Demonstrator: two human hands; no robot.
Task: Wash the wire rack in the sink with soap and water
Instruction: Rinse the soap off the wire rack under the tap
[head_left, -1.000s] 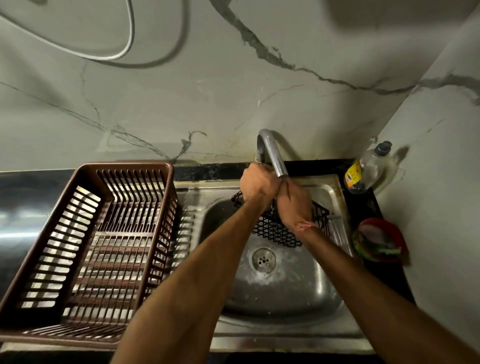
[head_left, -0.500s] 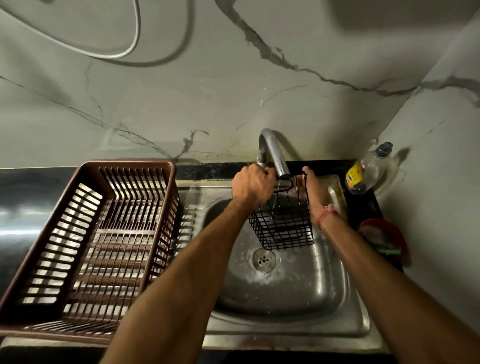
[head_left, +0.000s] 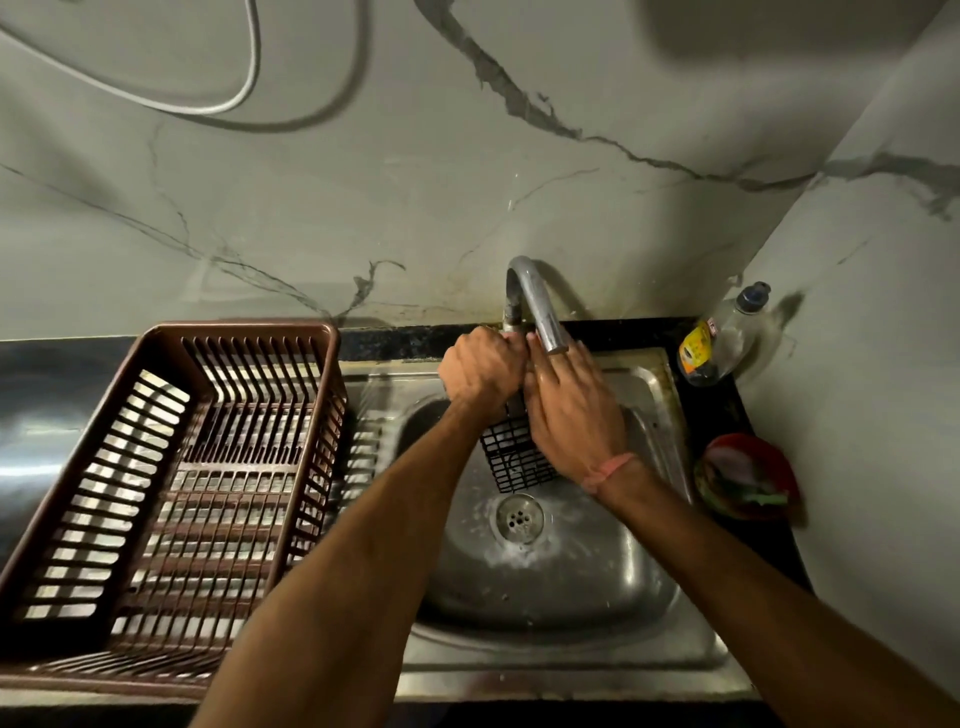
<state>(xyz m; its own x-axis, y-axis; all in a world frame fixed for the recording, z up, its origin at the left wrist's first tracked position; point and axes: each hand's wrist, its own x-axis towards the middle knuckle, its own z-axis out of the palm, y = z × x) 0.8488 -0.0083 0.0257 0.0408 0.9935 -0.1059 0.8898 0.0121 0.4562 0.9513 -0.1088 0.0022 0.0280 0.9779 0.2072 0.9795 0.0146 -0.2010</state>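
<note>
I am holding the wire rack (head_left: 517, 460) up on edge over the sink (head_left: 670, 660), under the tap (head_left: 535, 306), so that I judge the water is running down through its mesh and falling toward the drain (head_left: 519, 518) instead of pooling. It is a black grid of thin wires; only its lower part is showing below my hands, hanging just above the drain, and I cannot tell whether any soap is clinging to it. My left hand (head_left: 480, 371) is gripping its top edge, fingers curled tight, which is keeping the rack upright and steady beneath the spout. My right hand (head_left: 574, 415) is lying against the rack's right face with fingers straight and together, pressing flat, as I read it to rub the wires clean. The basin around the drain is looking wet, with pale foam streaks. To the left, a brown plastic dish basket (head_left: 171, 473) is sitting on the counter beside the sink, within reach for draining, I suppose. To the right, a clear soap bottle (head_left: 727, 338) is standing in the corner, and a red bowl (head_left: 748, 483) is sitting nearer to me.
</note>
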